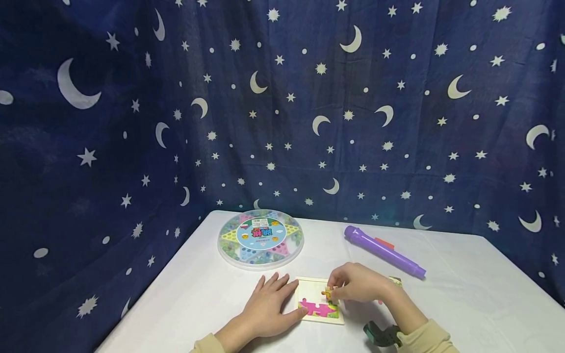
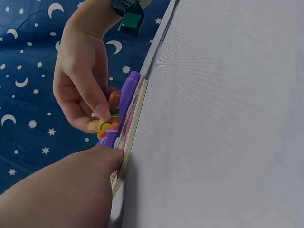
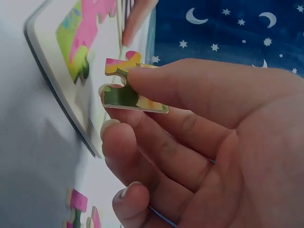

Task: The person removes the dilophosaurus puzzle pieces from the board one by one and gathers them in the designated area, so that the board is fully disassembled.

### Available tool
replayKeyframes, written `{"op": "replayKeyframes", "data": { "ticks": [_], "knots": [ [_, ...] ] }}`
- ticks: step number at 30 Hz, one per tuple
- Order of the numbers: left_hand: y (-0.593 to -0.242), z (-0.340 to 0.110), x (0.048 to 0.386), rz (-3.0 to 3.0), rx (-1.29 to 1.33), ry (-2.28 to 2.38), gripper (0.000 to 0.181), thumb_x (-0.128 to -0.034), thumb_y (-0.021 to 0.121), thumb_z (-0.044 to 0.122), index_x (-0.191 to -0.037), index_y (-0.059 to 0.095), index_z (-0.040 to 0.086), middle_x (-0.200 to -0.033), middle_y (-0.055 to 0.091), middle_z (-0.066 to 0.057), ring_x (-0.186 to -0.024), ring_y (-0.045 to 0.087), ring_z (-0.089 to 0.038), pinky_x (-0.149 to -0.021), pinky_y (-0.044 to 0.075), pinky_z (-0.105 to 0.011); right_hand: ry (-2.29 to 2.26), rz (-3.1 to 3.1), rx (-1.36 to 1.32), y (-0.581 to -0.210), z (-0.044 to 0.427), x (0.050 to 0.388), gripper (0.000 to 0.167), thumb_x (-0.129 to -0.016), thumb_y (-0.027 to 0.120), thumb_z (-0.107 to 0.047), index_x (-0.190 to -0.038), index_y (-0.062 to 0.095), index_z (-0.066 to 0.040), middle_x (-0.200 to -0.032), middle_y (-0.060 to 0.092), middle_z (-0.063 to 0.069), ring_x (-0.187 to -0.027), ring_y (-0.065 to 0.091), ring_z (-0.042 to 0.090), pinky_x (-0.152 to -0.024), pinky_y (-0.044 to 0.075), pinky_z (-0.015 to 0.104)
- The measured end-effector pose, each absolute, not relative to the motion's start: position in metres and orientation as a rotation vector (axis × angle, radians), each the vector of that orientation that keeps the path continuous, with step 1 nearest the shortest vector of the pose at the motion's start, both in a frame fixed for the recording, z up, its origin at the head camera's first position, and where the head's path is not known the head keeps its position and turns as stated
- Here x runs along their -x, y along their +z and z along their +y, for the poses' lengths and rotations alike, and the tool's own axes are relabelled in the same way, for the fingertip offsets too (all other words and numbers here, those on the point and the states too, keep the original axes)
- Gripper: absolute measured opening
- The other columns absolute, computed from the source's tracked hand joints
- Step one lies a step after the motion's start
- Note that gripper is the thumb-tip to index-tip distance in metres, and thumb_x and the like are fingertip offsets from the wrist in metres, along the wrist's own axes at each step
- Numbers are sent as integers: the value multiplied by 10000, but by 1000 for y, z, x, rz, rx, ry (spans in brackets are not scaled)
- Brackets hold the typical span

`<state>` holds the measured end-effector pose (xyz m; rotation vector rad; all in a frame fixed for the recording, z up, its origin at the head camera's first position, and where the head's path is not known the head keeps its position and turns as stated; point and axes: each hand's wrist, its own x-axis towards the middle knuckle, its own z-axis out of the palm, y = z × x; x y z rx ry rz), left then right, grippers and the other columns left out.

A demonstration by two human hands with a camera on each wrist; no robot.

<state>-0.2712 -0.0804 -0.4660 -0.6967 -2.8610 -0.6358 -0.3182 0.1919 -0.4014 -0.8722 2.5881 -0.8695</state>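
One puzzle piece (image 3: 122, 96) held near tray edge (image 1: 342, 315)

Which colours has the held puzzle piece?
The puzzle piece is mainly green, yellow and pink, clearest in the right wrist view.

Your puzzle tray (image 1: 312, 290) sits low-center in the head view, your left hand (image 1: 271, 306) at its left edge, your right hand (image 1: 359, 283) holding a puzzle piece (image 1: 327, 295) over its right side. Behind it on the table (image 1: 176, 304): game box (image 1: 260, 239) left of center, toy microphone (image 1: 384, 252) right.
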Motion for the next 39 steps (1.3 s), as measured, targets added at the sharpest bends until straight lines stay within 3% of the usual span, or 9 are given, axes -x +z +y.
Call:
{"op": "replayKeyframes", "data": {
  "ticks": [7, 21, 29, 34, 39],
  "knots": [
    [-465, -81, 271, -2852, 693, -629, 758, -919, 555, 704, -1482, 570, 197, -1523, 515, -106, -1449, 392, -382, -1167, 215, -649, -935, 2605, 856, -399, 206, 319, 28, -916, 764, -198, -939, 749, -191, -791, 661, -43, -688, 597, 155, -572, 473, 311],
    [-466, -82, 272, -2845, 696, -632, 753, -920, 562, 695, -1480, 571, 192, -1521, 517, -111, -1447, 396, -382, -1167, 215, -649, -1023, 2720, 839, -414, 237, 307, 145, -982, 702, -277, -1103, 761, -221, -918, 663, -51, -701, 594, 110, -615, 486, 278],
    [-467, -82, 271, -2857, 695, -633, 761, -918, 557, 704, -1482, 569, 195, -1525, 514, -105, -1452, 388, -381, -1173, 206, -642, -1179, 2720, 846, -422, 260, 297, 239, -1020, 644, -172, -1232, 715, -89, -1133, 686, 36, -739, 612, 122, -643, 530, 277],
    [-465, -82, 270, -2853, 699, -638, 755, -918, 563, 698, -1476, 575, 190, -1519, 518, -111, -1450, 392, -382, -1168, 206, -650, -1202, 2741, 795, -424, 275, 290, 270, -1014, 646, -143, -1273, 687, -79, -1093, 670, 52, -713, 617, 125, -627, 523, 276],
    [-465, -82, 270, -2856, 696, -637, 759, -913, 568, 700, -1475, 576, 190, -1520, 518, -114, -1448, 393, -387, -1166, 206, -655, -1241, 2799, 701, -424, 290, 287, 303, -957, 737, -196, -1229, 675, -77, -1016, 708, 1, -780, 678, 119, -696, 529, 267]
  ]
}}
